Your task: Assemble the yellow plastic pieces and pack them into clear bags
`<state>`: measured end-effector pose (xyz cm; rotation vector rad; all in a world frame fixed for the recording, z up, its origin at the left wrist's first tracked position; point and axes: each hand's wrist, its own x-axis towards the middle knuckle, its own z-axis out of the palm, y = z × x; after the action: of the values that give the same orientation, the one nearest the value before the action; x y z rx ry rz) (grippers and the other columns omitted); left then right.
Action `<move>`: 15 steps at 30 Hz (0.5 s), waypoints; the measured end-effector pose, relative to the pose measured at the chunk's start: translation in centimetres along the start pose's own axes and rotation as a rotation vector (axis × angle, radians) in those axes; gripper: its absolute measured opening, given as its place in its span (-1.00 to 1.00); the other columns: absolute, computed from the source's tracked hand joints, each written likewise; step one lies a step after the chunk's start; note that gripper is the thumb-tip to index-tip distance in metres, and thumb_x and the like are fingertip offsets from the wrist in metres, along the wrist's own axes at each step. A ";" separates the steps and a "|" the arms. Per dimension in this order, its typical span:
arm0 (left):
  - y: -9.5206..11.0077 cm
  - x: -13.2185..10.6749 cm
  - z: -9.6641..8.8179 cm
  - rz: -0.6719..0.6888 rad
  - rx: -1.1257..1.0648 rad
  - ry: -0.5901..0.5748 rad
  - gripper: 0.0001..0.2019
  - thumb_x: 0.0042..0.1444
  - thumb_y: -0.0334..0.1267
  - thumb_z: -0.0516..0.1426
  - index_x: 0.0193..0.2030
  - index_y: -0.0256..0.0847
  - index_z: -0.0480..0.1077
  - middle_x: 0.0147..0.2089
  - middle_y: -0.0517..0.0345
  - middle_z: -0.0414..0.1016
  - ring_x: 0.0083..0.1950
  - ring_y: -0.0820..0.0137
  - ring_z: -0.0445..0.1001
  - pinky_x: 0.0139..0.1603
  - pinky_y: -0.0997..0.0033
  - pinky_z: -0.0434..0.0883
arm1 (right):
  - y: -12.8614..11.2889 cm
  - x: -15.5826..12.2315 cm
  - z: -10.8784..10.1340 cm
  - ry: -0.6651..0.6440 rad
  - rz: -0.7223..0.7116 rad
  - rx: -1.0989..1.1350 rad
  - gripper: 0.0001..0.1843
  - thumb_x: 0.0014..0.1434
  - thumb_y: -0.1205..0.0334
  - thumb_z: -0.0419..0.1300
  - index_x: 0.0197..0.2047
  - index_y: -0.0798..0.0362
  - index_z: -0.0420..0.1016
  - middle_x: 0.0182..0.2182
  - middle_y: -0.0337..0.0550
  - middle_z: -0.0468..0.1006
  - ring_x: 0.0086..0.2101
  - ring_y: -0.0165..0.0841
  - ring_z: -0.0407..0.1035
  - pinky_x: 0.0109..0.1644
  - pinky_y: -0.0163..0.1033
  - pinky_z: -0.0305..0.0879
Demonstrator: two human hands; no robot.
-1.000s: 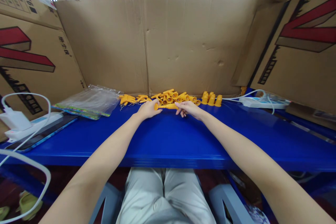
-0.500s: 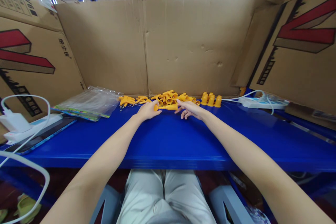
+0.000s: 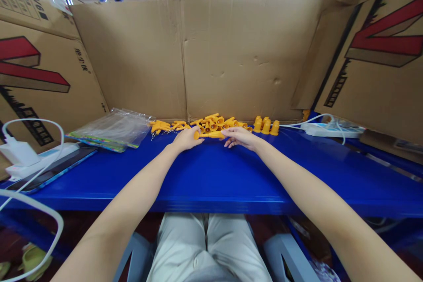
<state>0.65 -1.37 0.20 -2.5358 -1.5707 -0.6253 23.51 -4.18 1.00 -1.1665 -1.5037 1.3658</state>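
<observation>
My left hand (image 3: 187, 139) is closed with thumb and fingers on the left, flared end of an orange plastic tube-like piece (image 3: 211, 135), lying sideways between both hands. My right hand (image 3: 240, 136) pinches at its right end with thumb and forefinger, the other fingers curled below. Just behind is a pile of similar orange plastic pieces (image 3: 220, 121) with hollow, flared ends. To the left, orange hand-shaped pieces (image 3: 160, 126) lie beside small dark chains (image 3: 169, 131). Several orange cups (image 3: 265, 126) stand upside down to the right of the pile.
A stack of clear plastic bags (image 3: 114, 127) and a phone (image 3: 53, 170) lie on the left of the blue table (image 3: 211, 176). White power strips (image 3: 325, 129) with cables sit at both sides. Cardboard walls (image 3: 247, 57) enclose the back and sides.
My right hand has moved slightly left and its fingers have drawn together at the right end of the orange piece. My left hand has stayed in place.
</observation>
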 end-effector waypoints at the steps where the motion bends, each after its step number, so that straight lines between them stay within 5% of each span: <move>1: 0.0 0.0 0.0 0.003 -0.014 -0.006 -0.62 0.00 0.02 0.13 -0.09 -0.12 0.34 -0.31 0.12 0.48 -0.23 0.23 0.47 -0.22 0.36 0.33 | 0.0 0.0 0.1 0.009 0.003 0.042 -0.92 0.17 0.32 0.17 -0.27 0.17 0.41 -0.33 -0.07 0.56 -0.52 -0.47 0.46 -0.46 -0.39 0.43; 8: 0.0 -0.3 -0.1 0.049 -0.231 0.052 -0.17 0.00 0.08 0.14 0.34 -0.15 -0.11 -0.21 0.08 0.46 -0.27 0.31 0.48 -0.20 0.36 0.34 | -1.9 0.7 -0.8 0.206 -0.129 0.291 -0.90 0.14 0.47 0.13 -0.31 0.10 0.30 -0.37 -0.09 0.55 -0.38 -0.40 0.51 -0.22 -0.29 0.48; 15: -0.6 0.0 0.2 0.057 -0.148 -0.033 -0.50 0.06 -0.06 0.08 0.13 -0.20 0.28 -0.29 0.12 0.51 -0.26 0.31 0.48 -0.22 0.39 0.34 | -3.3 3.6 -4.4 0.583 -0.496 -0.028 -0.69 0.07 0.30 0.18 -0.10 0.03 0.24 -0.10 -0.08 0.49 -0.18 -0.37 0.46 -0.05 -0.22 0.38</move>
<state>0.22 -1.05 -0.05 -2.7002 -1.5089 -0.7225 26.26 0.51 4.67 -0.9999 -1.2629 0.6027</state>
